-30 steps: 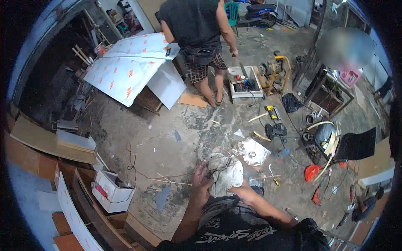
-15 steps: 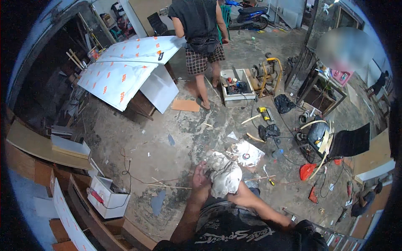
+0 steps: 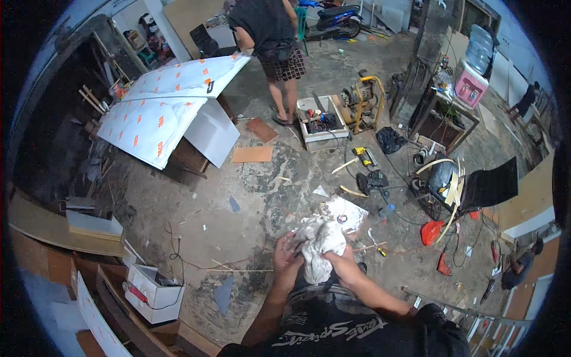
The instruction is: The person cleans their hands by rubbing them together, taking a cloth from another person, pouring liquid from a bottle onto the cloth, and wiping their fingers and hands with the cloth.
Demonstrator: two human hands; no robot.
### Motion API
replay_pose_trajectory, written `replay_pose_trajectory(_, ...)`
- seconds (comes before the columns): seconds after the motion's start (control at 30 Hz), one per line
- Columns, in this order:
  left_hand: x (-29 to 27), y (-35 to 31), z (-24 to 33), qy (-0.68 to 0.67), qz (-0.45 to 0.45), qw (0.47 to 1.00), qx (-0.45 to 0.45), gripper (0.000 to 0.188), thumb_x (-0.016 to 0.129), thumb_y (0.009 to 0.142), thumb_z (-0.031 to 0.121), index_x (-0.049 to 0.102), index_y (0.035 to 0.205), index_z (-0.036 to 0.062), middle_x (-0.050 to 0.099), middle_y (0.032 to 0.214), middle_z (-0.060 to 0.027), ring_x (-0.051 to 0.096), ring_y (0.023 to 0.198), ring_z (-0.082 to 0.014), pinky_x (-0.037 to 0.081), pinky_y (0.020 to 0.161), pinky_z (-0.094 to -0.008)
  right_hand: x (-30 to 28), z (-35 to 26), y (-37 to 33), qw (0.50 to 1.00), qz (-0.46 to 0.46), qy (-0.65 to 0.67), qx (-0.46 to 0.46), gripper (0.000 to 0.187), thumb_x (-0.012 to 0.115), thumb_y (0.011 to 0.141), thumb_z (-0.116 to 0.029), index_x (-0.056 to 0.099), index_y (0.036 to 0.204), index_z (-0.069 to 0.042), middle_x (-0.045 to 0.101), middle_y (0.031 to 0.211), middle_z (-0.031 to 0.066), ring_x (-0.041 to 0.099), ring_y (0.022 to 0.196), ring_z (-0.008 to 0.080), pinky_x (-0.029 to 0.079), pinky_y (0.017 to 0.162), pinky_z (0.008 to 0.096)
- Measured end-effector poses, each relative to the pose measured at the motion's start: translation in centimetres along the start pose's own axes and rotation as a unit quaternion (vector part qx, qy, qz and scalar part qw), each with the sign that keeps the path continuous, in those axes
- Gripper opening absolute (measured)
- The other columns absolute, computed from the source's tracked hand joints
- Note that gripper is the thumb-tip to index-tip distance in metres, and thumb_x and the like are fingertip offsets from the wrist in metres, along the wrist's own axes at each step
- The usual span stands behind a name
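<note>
A crumpled white rag with dark smudges is held in front of my body, above the floor. My right hand grips its right side, the thumb pressed into the folds. My left hand is at the rag's left side, with its fingers bent against the cloth and partly covered by it. Just beyond the rag, a white stained board lies on the floor with a small round item on it.
A yellow power tool, a screwdriver and cables lie on the floor. Farther off stand a tool box, a yellow-framed machine and a panel-topped table. A co-worker stands beside that table. A ladder lies at lower right.
The rag has been turned and bunched between my hands, and my right thumb now shows on it. The co-worker has stepped away, and a brown piece on the floor has come into sight.
</note>
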State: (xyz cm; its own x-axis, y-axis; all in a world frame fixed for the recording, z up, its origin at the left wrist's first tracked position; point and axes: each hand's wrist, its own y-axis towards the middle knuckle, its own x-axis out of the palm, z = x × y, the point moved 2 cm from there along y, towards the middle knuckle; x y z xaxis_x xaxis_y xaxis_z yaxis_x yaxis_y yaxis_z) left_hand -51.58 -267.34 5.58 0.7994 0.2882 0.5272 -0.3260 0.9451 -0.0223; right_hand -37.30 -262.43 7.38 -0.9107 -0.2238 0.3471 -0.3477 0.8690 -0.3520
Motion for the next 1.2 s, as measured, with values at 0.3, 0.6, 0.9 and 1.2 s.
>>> replay_pose_trajectory(0.3, -2.2, -0.3, -0.9, -0.084, 0.103, 0.990, -0.045, 0.063, 0.071, 0.074, -0.004, 0.040, 0.129, -0.0001, 0.050, 0.125, -0.0121, 0.050, 0.116, -0.0223, 0.041, 0.101, -0.0344, 1.5, 0.0, 0.3, 0.993, -0.102, 0.043, 0.030, 0.034, 0.062, 0.077, 0.002, 0.060, 0.111, 0.001, 0.065, 0.100, 0.0024, 0.061, 0.090, 0.0127, 0.048, 0.080, 0.0275)
replay_pose_trajectory(0.6, -1.0, 0.2, 2.7, 0.202, -0.010, 0.977, 0.064, 0.086, 0.080, 0.067, 0.005, 0.031, 0.138, 0.0014, 0.041, 0.138, -0.0166, 0.037, 0.132, -0.0268, 0.033, 0.107, -0.0384, 0.7, -1.4, -0.1, 0.968, -0.154, -0.172, -0.098, 0.039, 0.065, 0.072, 0.006, 0.059, 0.110, -0.002, 0.066, 0.101, 0.0074, 0.061, 0.097, 0.0150, 0.048, 0.085, 0.0296)
replay_pose_trajectory(0.9, 2.2, 5.1, -1.3, 0.394, -0.230, 0.889, 0.035, 0.074, 0.080, 0.058, 0.001, 0.049, 0.125, 0.0031, 0.061, 0.116, -0.0124, 0.060, 0.109, -0.0235, 0.046, 0.093, -0.0359, -6.3, -3.4, -1.7, 0.961, -0.169, -0.216, -0.038, 0.041, 0.064, 0.080, -0.004, 0.055, 0.120, -0.001, 0.064, 0.112, 0.0112, 0.062, 0.103, 0.0245, 0.048, 0.087, 0.0328)
replay_pose_trajectory(1.2, 15.3, 5.5, -6.1, 0.371, -0.337, 0.862, 0.078, 0.037, 0.066, 0.061, -0.006, 0.058, 0.097, 0.0021, 0.063, 0.095, -0.0119, 0.062, 0.094, -0.0231, 0.047, 0.086, -0.0342, -18.0, -3.1, -6.5, 0.945, 0.055, 0.313, 0.080, 0.028, 0.049, 0.094, -0.012, 0.057, 0.118, 0.002, 0.065, 0.110, 0.0093, 0.064, 0.097, 0.0176, 0.051, 0.087, 0.0314)
